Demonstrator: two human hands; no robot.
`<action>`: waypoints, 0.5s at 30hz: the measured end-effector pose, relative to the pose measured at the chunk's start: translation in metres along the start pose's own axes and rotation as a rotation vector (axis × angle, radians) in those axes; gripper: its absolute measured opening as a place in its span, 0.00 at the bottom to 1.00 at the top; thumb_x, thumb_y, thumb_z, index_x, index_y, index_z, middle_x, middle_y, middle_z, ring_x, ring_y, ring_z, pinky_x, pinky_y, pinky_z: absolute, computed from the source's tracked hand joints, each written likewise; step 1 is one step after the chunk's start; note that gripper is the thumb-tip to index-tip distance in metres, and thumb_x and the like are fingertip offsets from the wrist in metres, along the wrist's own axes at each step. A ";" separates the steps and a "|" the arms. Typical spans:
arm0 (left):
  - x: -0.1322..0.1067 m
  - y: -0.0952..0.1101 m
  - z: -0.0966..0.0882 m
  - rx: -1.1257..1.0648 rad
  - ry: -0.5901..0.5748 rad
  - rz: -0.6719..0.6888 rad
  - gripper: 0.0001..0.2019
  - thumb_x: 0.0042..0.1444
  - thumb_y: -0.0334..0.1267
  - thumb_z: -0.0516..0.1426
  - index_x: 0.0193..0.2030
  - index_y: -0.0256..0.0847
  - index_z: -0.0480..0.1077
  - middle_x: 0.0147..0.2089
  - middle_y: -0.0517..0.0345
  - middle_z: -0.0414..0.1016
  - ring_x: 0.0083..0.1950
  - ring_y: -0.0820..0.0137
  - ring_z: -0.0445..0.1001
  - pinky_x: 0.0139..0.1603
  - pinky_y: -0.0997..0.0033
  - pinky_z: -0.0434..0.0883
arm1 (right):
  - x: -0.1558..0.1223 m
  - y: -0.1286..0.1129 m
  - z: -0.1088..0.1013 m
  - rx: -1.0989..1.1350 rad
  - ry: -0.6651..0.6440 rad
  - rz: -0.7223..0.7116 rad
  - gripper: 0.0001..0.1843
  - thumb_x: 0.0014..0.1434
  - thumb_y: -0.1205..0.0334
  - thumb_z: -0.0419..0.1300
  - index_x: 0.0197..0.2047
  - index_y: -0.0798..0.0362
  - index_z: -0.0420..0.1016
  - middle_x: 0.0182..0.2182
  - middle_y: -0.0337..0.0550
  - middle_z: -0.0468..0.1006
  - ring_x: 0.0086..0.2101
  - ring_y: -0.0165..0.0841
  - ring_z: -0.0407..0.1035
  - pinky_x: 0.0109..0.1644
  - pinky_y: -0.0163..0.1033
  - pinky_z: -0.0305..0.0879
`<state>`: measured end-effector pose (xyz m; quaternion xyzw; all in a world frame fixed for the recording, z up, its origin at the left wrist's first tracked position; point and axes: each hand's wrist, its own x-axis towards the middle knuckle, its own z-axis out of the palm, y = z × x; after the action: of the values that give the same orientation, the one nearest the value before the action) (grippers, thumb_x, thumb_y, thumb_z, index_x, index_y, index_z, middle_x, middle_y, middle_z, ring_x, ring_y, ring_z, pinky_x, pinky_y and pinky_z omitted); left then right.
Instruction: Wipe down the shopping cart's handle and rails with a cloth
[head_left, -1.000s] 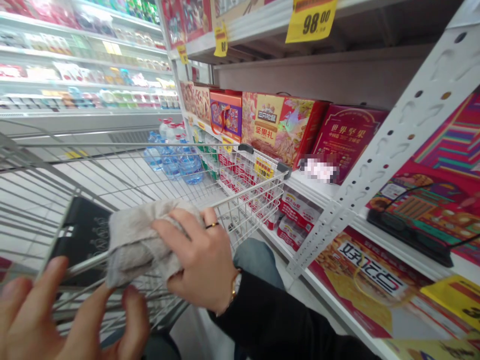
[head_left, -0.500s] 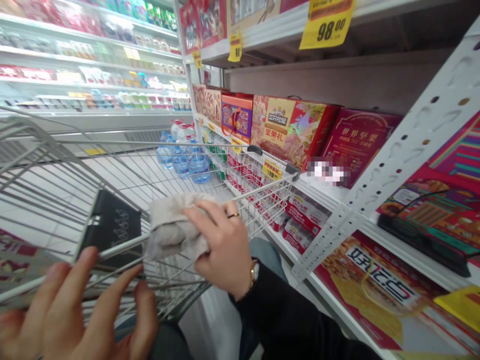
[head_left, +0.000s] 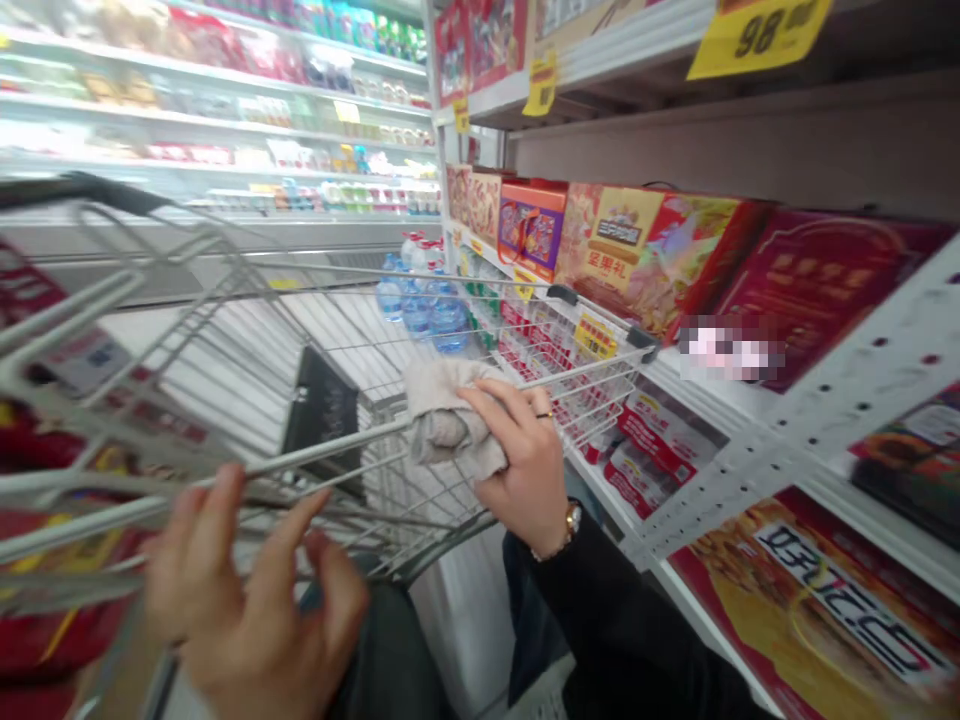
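Shopping cart wipe-down pic: my right hand is closed around a bunched-up grey cloth, pressing it onto the top rail of a wire shopping cart. There's a gold watch on that wrist and a black sleeve running down to the bottom of the shot. My left hand is open with the fingers spread, kinda blurry, right by the same rail, but I can't tell if it's touching. A black panel sits behind the rail, and the cart's wire mesh cuts across the view of the water bottles further along the aisle. To the right, white slotted shelving holds red gift boxes and white-and-red packs just beside the cart, with a yellow 98 price tag up top. A long refrigerated case runs down the left.
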<state>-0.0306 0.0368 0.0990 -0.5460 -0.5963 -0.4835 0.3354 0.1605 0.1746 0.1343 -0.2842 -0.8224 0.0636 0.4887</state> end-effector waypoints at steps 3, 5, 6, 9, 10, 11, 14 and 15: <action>-0.001 0.009 -0.003 0.190 -0.021 -0.001 0.32 0.50 0.22 0.64 0.63 0.45 0.73 0.82 0.48 0.52 0.81 0.40 0.54 0.78 0.27 0.58 | 0.000 -0.025 0.017 0.051 -0.011 -0.057 0.38 0.50 0.70 0.57 0.66 0.49 0.74 0.64 0.45 0.75 0.56 0.45 0.70 0.61 0.52 0.65; -0.002 0.011 -0.005 0.234 -0.028 -0.018 0.32 0.52 0.21 0.62 0.64 0.45 0.70 0.81 0.46 0.52 0.81 0.42 0.55 0.77 0.29 0.60 | 0.001 -0.045 0.026 0.084 -0.033 -0.093 0.36 0.53 0.68 0.58 0.66 0.48 0.74 0.64 0.45 0.75 0.55 0.46 0.69 0.60 0.53 0.67; -0.003 0.011 -0.005 0.233 -0.027 -0.017 0.32 0.53 0.21 0.61 0.65 0.44 0.69 0.81 0.43 0.53 0.80 0.42 0.55 0.76 0.29 0.62 | 0.001 -0.053 0.029 0.094 -0.036 -0.108 0.35 0.55 0.67 0.59 0.67 0.48 0.74 0.65 0.45 0.75 0.55 0.46 0.68 0.60 0.53 0.67; -0.007 0.008 -0.007 0.202 -0.015 -0.014 0.33 0.52 0.22 0.63 0.65 0.41 0.69 0.80 0.37 0.53 0.79 0.41 0.57 0.74 0.29 0.65 | 0.001 -0.059 0.030 0.110 -0.052 -0.157 0.34 0.57 0.66 0.60 0.67 0.49 0.73 0.66 0.44 0.74 0.54 0.46 0.68 0.59 0.53 0.68; -0.008 0.007 -0.007 0.194 -0.012 -0.026 0.33 0.52 0.22 0.63 0.65 0.41 0.69 0.79 0.37 0.54 0.79 0.41 0.57 0.74 0.30 0.65 | 0.000 -0.053 0.026 0.105 -0.052 -0.160 0.34 0.56 0.67 0.60 0.67 0.49 0.73 0.66 0.44 0.74 0.54 0.46 0.68 0.59 0.53 0.68; -0.008 0.006 -0.007 0.189 -0.012 -0.038 0.32 0.52 0.22 0.63 0.65 0.41 0.70 0.79 0.37 0.55 0.78 0.42 0.58 0.75 0.31 0.66 | -0.001 -0.045 0.022 0.091 -0.044 -0.150 0.35 0.55 0.69 0.60 0.67 0.48 0.73 0.66 0.44 0.74 0.54 0.46 0.68 0.59 0.53 0.68; -0.008 0.005 -0.008 0.173 0.000 -0.046 0.32 0.52 0.21 0.64 0.64 0.43 0.71 0.77 0.40 0.59 0.77 0.45 0.62 0.75 0.36 0.68 | -0.004 -0.016 0.007 0.019 0.016 -0.084 0.40 0.50 0.73 0.57 0.67 0.47 0.74 0.63 0.43 0.76 0.54 0.46 0.69 0.59 0.54 0.67; -0.008 0.005 -0.009 0.169 0.009 -0.040 0.32 0.52 0.21 0.64 0.64 0.43 0.72 0.77 0.41 0.60 0.77 0.46 0.62 0.75 0.37 0.68 | -0.005 -0.010 0.004 0.000 0.033 -0.069 0.41 0.48 0.73 0.57 0.66 0.47 0.74 0.63 0.43 0.77 0.55 0.47 0.69 0.59 0.54 0.67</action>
<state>-0.0253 0.0257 0.0952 -0.5013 -0.6444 -0.4406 0.3733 0.1547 0.1649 0.1324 -0.2569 -0.8235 0.0421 0.5040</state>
